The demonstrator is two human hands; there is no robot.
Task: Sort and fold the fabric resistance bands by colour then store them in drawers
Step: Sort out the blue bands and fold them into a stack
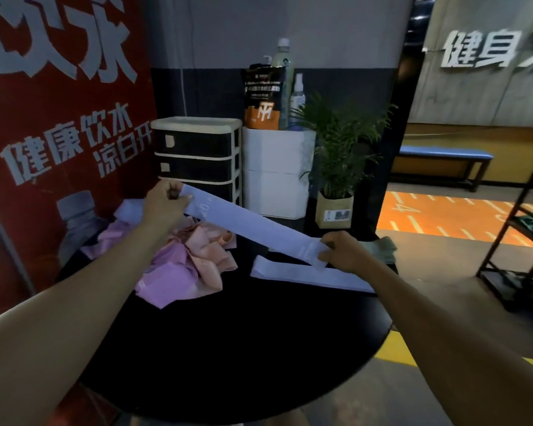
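Head view shows a smooth, round black table (pixel 228 348) filling the lower centre of the frame. Above it, 1 flat, matte lavender band (pixel 253 224) of woven fabric is stretched taut on a diagonal from centre-left down to centre-right, with faint printing near each end. The left hand (pixel 166 201) has its fingers curled closed around the band's upper end; the right hand (pixel 342 250) pinches the lower end between thumb and fingers. A second lavender band (pixel 305 273) lies flat on the table just below the right hand. Left of centre, a crumpled heap of pink and peach bands (pixel 185 256) rests on the tabletop, soft and creased. A greenish folded cloth (pixel 380 245) sits at the table's right edge, partly hidden by the right hand. Behind the table, in the upper centre, stands a dark drawer unit (pixel 197 155) with a cream frame and 3 drawers, the lowest partly hidden by the left hand. Beside it are a white cabinet (pixel 277 170) and a potted plant (pixel 339 155).
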